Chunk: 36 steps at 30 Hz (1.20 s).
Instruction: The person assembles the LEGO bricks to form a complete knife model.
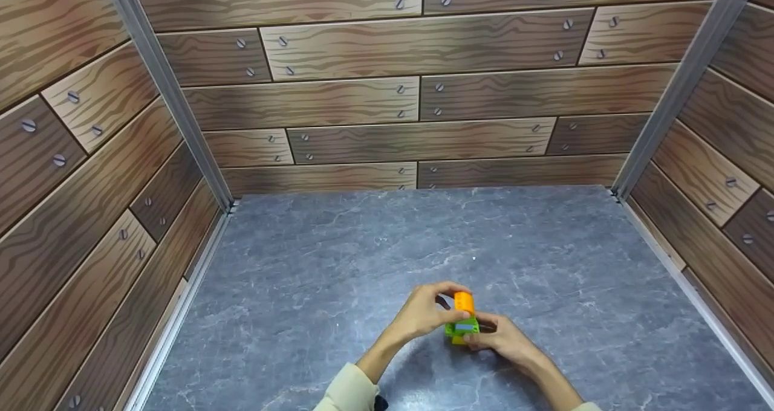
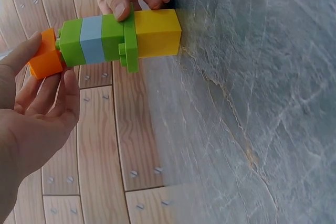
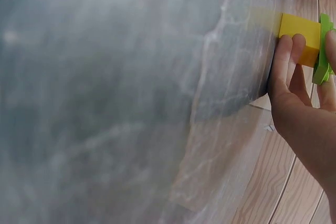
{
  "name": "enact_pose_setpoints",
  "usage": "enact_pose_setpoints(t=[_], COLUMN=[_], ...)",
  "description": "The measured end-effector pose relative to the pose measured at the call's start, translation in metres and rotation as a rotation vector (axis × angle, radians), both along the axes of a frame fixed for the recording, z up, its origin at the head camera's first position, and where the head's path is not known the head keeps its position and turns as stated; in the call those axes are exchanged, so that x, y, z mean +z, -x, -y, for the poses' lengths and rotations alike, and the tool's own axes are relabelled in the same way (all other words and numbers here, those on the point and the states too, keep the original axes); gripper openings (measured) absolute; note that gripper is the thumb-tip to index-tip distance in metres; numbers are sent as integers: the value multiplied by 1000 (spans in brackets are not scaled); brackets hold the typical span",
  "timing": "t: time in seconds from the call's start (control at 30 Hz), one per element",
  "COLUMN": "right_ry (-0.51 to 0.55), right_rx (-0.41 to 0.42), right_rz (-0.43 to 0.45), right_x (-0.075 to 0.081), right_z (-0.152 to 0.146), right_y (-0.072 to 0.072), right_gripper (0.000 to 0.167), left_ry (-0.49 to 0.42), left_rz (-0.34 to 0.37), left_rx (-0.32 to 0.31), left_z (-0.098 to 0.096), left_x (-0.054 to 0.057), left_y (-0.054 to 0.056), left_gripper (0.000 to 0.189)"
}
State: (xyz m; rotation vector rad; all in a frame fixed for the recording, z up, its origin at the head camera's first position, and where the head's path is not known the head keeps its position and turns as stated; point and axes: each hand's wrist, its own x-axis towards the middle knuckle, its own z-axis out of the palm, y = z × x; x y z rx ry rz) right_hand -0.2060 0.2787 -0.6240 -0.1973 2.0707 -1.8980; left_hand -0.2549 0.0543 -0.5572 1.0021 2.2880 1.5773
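A stack of toy building bricks stands on the grey marbled tabletop. At its bottom is a yellow brick, with a thin green plate on it. Above come green bricks with a light blue brick between them. My left hand pinches an orange brick between thumb and fingers at the top; it sits tilted against the stack, with green studs showing beside it. From the other side, my right hand grips the lower stack at the green plate and yellow brick. Its fingertips are partly hidden in the head view.
Wood-patterned panels wall in the grey marbled tabletop at the back and both sides. Metal strips run along the corners and side edges.
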Motion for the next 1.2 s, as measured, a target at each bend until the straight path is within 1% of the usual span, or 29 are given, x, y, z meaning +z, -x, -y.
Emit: enact_pose_setpoints(t=[0.27,0.5,0.67,0.77,1.0,1.1,1.2], right_ry=[-19,-5,6,12,25,19,10], right_rx=[-14,-9,-10,-10,-6,-3,-7], right_rz=[7,-6,-6,-8,-9,-2,-6], right_x=[0,0,-1,-1,-1,-2,-2], right_z=[1,-1,-1,0,0,1,1], right_y=[1,1,0,-1,-2,-1,0], right_gripper=[68,64,62,62,61,61,61], left_ry=[65,147,194,211,266,279,277], left_rz=[-72,-161,-194,-236,-363,-385,-380], left_rx=[1,13,26,26,14,4,-4], left_z=[-2,-4,-5,-4,-3,-3,-3], left_x=[3,5,6,6,7,9,9], left_y=[-1,-2,-4,-4,-5,-4,-2], left_gripper=[36,37,35,35,30,26,23])
